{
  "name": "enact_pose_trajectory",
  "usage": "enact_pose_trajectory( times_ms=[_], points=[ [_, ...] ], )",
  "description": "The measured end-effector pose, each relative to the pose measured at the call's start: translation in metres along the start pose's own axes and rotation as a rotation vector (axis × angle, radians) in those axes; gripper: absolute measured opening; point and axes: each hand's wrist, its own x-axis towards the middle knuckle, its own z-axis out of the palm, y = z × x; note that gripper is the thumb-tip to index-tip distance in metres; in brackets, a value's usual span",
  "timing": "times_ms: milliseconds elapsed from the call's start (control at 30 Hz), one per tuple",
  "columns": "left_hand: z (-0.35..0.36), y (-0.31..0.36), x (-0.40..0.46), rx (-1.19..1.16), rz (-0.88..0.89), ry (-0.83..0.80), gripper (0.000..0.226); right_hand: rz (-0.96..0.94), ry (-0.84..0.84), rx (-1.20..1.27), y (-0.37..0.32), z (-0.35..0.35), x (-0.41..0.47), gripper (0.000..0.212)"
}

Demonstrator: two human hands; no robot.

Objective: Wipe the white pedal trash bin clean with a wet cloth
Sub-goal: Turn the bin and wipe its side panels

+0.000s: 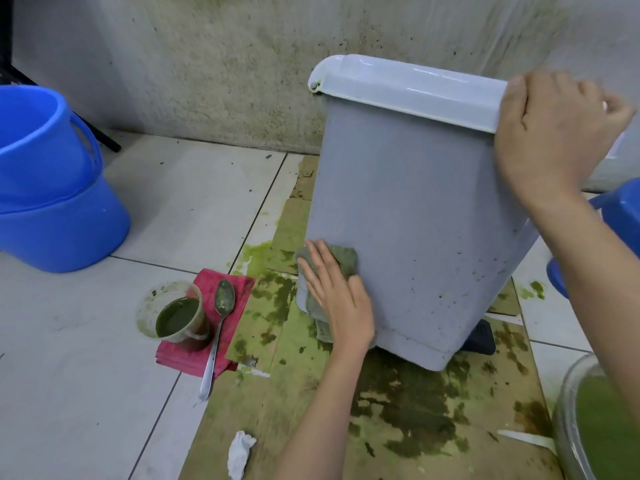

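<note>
A clear bowl (588, 417) holding green matter is seen nearest the camera, at the lower right edge, only partly in view. The tiled floor (69, 375) is covered in the middle by flattened cardboard (311, 420), heavily stained with green and dark blotches. The white pedal trash bin (415, 209) is found standing on this cardboard, tilted, its lid (408, 88) closed and its top leaning toward the stained wall (225, 64). Small dark specks are noted on its side panel, mostly toward the lower right. A dark pedal (483, 336) is visible beside its base.

Stacked blue buckets (52, 188) are placed at the left, well apart from the bin. Another blue container (620, 209) is partly seen at the right edge, behind the right forearm.

The right hand (550, 133) is clamped over the near corner of the lid, fingers curled over its edge. The left hand (332, 292) is laid flat, fingers straight and together, pressing a grey-green cloth (341, 259) against the bin's lower left edge.

A red cloth (239, 289) lies on the floor left of the bin; on it are a plastic cup (180, 317) of dark green liquid and a soiled metal spoon (218, 334). A crumpled white tissue (239, 453) lies at the cardboard's near-left edge.
</note>
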Motion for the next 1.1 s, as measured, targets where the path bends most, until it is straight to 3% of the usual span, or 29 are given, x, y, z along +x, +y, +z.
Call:
enact_pose_trajectory(
  times_ms=[67, 200, 233, 433, 667, 733, 900, 1100],
  points=[
    [-0.006, -0.01, -0.004, -0.091, -0.012, 0.011, 0.065, 0.003, 0.002, -0.011, -0.001, -0.003, -0.003, 0.051],
    [-0.021, -0.03, 0.005, -0.279, -0.487, 0.203, 0.053, 0.003, -0.012, -0.026, -0.003, -0.008, -0.007, 0.051],
    [-0.024, -0.034, 0.005, -0.275, -0.539, 0.209, 0.05, 0.005, -0.011, -0.03, -0.003, -0.009, -0.008, 0.05],
    [-0.006, -0.015, -0.05, -0.145, -0.399, 0.185, 0.048, 0.038, -0.017, -0.006, -0.007, -0.008, -0.006, 0.051],
    [0.005, -0.011, -0.091, -0.107, -0.326, 0.051, 0.048, 0.036, -0.002, -0.009, -0.007, -0.009, -0.01, 0.053],
    [-0.008, -0.018, -0.078, -0.108, -0.329, 0.093, 0.045, 0.032, -0.001, -0.004, -0.007, -0.011, -0.01, 0.051],
    [-0.033, -0.031, -0.01, -0.094, -0.504, 0.373, 0.042, 0.016, 0.005, -0.013, -0.006, -0.009, -0.01, 0.049],
    [-0.022, -0.018, -0.031, -0.047, -0.446, 0.299, 0.038, 0.045, 0.012, 0.006, -0.005, -0.004, -0.006, 0.053]
  ],
)
